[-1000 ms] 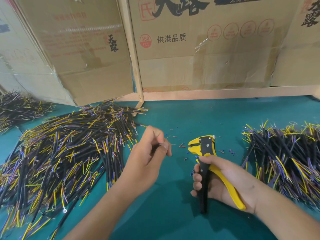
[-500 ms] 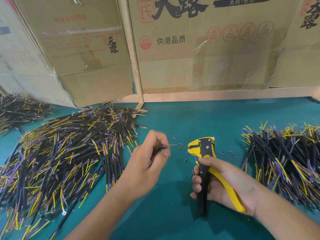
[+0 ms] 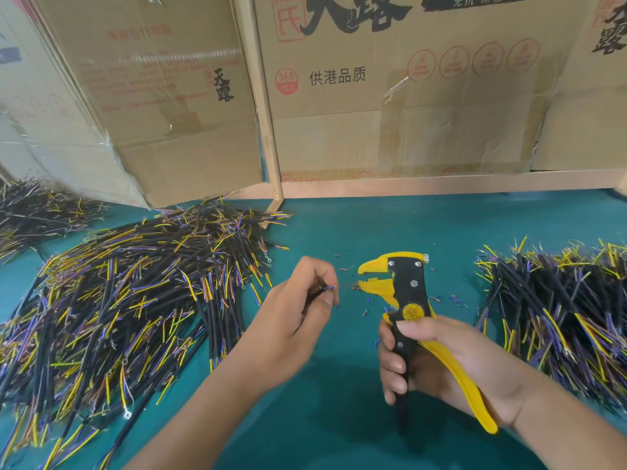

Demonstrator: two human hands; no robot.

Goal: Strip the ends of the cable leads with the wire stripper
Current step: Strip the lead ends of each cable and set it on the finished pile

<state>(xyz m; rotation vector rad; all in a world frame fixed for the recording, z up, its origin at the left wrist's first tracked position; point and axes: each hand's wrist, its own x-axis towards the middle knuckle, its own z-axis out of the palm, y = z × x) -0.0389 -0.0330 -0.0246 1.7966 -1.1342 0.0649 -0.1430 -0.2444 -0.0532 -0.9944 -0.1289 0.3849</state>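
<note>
Left hand (image 3: 291, 313): pinches one cable lead (image 3: 324, 289), its bared tip pointing at the stripper's mouth, just short of it.
Right hand (image 3: 437, 361): wraps the wire stripper (image 3: 405, 293) by its handles, head upright, yellow jaws parted.
Cable pile, left (image 3: 129, 293): black cables with yellow and purple ends, spread wide.
Cable pile, right (image 3: 556, 300): a similar heap.
Tabletop (image 3: 339, 418): teal, flecked with insulation scraps (image 3: 453, 298) around the stripper.
Behind: cardboard boxes (image 3: 390, 96).
</note>
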